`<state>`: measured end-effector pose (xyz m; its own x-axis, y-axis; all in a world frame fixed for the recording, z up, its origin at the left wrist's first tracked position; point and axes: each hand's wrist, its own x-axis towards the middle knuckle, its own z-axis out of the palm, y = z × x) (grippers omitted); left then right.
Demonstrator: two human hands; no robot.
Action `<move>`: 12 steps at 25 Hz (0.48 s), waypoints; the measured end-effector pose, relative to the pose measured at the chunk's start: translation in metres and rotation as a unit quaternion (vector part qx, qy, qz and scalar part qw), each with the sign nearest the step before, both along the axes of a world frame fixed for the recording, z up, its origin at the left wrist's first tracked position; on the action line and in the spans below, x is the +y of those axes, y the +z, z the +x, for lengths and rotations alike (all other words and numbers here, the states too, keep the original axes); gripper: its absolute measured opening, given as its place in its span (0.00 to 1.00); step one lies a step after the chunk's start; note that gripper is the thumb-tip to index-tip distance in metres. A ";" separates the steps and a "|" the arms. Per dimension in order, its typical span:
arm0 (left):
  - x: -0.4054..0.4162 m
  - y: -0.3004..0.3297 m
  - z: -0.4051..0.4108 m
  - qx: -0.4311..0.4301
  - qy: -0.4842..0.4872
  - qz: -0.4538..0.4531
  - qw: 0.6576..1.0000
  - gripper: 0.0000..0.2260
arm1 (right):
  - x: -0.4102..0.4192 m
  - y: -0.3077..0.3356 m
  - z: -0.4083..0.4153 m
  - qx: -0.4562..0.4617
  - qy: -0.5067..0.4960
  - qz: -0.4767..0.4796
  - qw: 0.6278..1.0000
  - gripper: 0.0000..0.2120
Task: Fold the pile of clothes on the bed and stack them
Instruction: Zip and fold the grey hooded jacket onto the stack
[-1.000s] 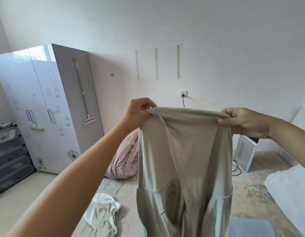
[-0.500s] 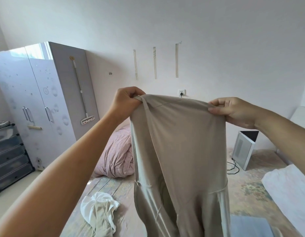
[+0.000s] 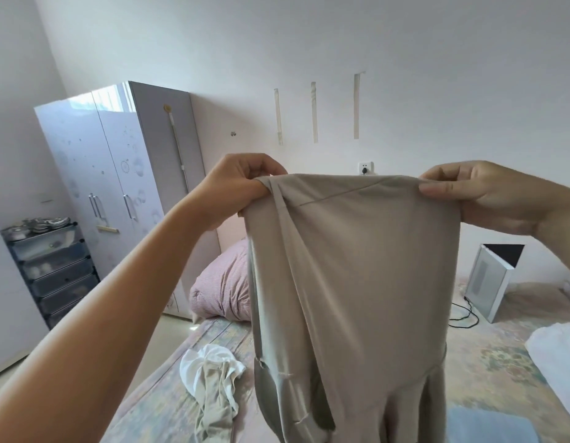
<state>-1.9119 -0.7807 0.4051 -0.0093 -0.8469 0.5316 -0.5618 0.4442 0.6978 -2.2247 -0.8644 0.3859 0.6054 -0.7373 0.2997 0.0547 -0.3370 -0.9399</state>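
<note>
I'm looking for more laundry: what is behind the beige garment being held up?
Beside the beige garment, a pink striped duvet and a white-and-beige clothes heap show on the bed. Anything directly behind it is covered.

Patterned bed (image 3: 168,391) with crumpled white-and-beige clothes (image 3: 211,378), pink striped quilt (image 3: 226,286).

A grey wardrobe (image 3: 117,187) stands against the wall, a mop (image 3: 178,145) hanging on its side, dark drawers (image 3: 53,276) left of it, a socket (image 3: 365,167) to its right.
</note>
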 end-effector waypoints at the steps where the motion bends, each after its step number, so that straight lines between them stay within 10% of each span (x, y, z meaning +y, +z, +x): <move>1: 0.003 0.003 -0.002 -0.008 0.008 -0.011 1.000 0.13 | -0.001 0.001 0.001 -0.003 -0.016 -0.005 1.000 0.09; 12: -0.027 -0.113 0.013 -0.067 0.097 0.178 0.977 0.03 | -0.074 -0.141 0.048 0.203 -0.115 -0.039 0.972 0.05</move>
